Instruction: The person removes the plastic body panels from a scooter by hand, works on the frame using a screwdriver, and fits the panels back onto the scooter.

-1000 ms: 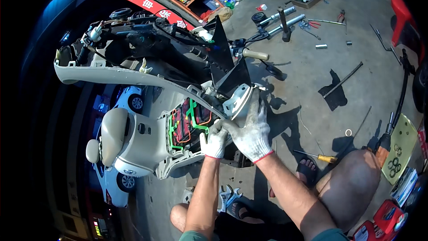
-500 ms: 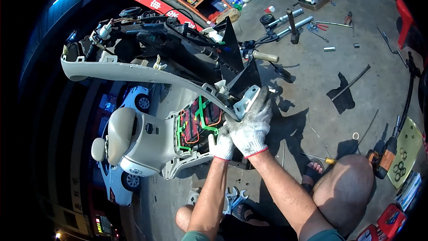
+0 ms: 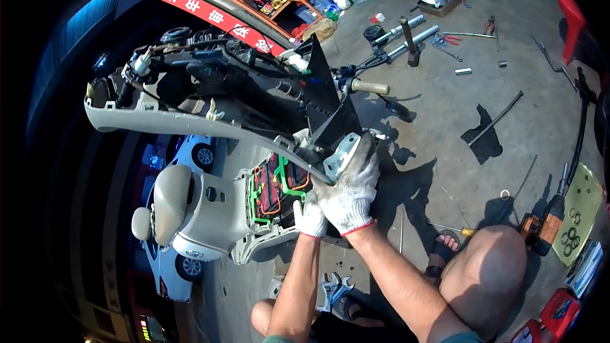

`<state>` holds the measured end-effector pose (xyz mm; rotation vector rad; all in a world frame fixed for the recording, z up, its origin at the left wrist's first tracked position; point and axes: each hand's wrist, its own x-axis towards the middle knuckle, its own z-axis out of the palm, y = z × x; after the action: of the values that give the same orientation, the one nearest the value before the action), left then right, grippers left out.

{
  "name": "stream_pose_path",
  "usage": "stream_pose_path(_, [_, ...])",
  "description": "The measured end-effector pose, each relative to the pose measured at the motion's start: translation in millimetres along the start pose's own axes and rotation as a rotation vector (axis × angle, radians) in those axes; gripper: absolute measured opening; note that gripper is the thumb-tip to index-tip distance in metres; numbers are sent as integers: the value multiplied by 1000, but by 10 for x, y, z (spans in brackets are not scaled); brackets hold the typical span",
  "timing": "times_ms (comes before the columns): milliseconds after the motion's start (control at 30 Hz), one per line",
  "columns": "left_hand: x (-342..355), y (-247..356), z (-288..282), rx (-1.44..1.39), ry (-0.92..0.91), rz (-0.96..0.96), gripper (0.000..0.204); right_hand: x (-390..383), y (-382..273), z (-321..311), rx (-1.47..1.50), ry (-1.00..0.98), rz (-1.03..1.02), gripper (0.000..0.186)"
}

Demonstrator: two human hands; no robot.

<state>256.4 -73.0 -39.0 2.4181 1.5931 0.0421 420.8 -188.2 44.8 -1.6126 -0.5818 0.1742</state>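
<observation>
A partly stripped scooter with beige body panels (image 3: 190, 122) takes up the middle and left. My gloved right hand (image 3: 351, 195) is closed around a pale metal bracket (image 3: 340, 157) at the near end of the long beige panel. Pressed against its wrist side, my gloved left hand (image 3: 311, 217) has its thumb up, while its other fingers curl out of sight; whatever they grip is hidden. Just left of both hands, red-and-black batteries (image 3: 270, 192) with green straps sit in an open bay. Black plate-like parts (image 3: 340, 126) rise behind the bracket.
On the floor lie a hammer (image 3: 410, 44), a yellow-handled screwdriver (image 3: 467, 232), wrenches (image 3: 333, 287), a rod on a black scrap (image 3: 486, 134) and fork tubes (image 3: 419, 35). A power drill (image 3: 545, 222) lies at right. Orange shelving (image 3: 279, 1) and a white car (image 3: 171, 273) stand behind.
The whole view has shifted slightly, with the scooter's handlebar and floor items moving a little left. Both hands keep their places at the panel end and bracket.
</observation>
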Motion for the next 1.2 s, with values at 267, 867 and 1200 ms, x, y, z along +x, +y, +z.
stream_pose_path(267, [21, 76, -37, -329, -57, 37, 57, -17, 126, 4, 81, -5, -11, 124])
stream_pose_path(867, [-43, 75, -59, -324, -30, 28, 58, -28, 125, 55, 102, 13, -16, 122])
stream_pose_path(1200, [-245, 580, -281, -798, 55, 288, 33, -106, 270, 73, 141, -120, -8, 129])
